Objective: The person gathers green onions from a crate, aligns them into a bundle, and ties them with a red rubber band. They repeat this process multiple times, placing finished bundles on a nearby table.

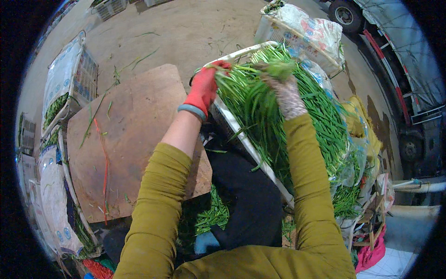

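Observation:
My left hand, in a red glove with a grey cuff, is at the left rim of a white plastic crate. Its fingers close around some long green stalks that look like garlic chives. Over the middle of the crate is my right hand, in a patterned glove and blurred by motion. A loose bunch of green stalks is in its grip, its fingertips hidden by leaves. Below both hands, the crate is heaped with more chives, some pale-ended, lying over a clear plastic liner.
A brown board with an orange-red string and scraps lies at left. Covered crates stand at far left and beyond the chives. At right are a yellow sack and a truck wheel. Cut greens lie by my legs.

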### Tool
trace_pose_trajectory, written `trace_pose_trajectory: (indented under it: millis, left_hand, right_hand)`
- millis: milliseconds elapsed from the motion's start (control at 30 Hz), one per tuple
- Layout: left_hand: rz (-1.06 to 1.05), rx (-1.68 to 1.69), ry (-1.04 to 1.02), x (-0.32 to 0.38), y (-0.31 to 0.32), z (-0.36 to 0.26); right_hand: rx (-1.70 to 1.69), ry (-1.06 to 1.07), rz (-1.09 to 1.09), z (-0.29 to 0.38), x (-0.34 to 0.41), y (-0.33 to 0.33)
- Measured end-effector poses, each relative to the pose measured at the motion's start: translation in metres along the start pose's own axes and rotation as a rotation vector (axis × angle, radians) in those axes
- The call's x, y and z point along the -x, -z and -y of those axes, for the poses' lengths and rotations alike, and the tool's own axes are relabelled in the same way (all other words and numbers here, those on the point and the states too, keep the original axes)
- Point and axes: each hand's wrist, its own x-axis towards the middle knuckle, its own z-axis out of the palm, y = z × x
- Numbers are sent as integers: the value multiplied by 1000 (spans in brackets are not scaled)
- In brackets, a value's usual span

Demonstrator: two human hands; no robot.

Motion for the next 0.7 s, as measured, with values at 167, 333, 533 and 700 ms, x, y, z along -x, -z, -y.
trace_pose_trajectory:
  millis: [167,333,533,700]
  left_hand:
    - [-441,-505,-275,1,-1,5]
    - [-281,-1114,-1284,9,-36,25]
    - [283,-1701,-739,-7,-30,94]
    - [337,-1795,-591,-16,0,136]
  right_hand:
    - [-404,128,-140,-24,16,36]
    - [-7,323,-155,-31,10,31]
    - [-293,178,-41,-13,27,25]
    - [-959,269,70,82,34,129]
